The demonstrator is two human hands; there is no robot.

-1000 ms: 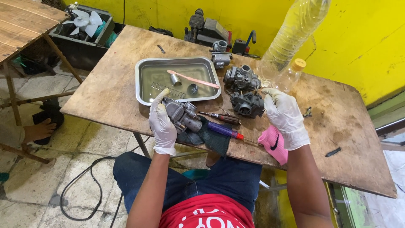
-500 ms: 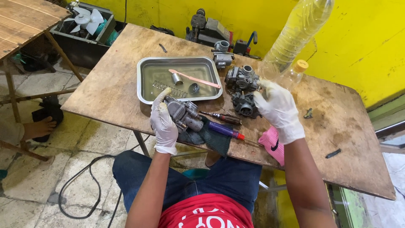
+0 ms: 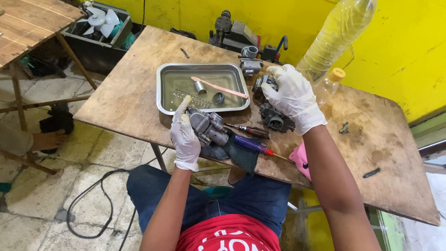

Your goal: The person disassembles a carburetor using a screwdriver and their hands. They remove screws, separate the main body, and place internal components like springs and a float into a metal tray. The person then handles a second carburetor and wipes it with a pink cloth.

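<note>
Both hands wear white gloves. My left hand grips a grey carburetor body resting on a dark cloth at the wooden table's near edge. My right hand lies over a second dark carburetor farther right; whether the fingers close on it is unclear. A steel tray beyond the left hand holds liquid, a spring, small metal parts and a pink toothbrush. Two screwdrivers lie between the hands.
A large clear plastic bottle with a yellow cap leans at the back right. More engine parts sit behind the tray. A pink rag hangs off the near edge. A crate with a fan and another table stand to the left.
My right hand has moved left and away from me, from right of the dark carburetor to on top of it. The left hand has kept its hold on the grey carburetor.
</note>
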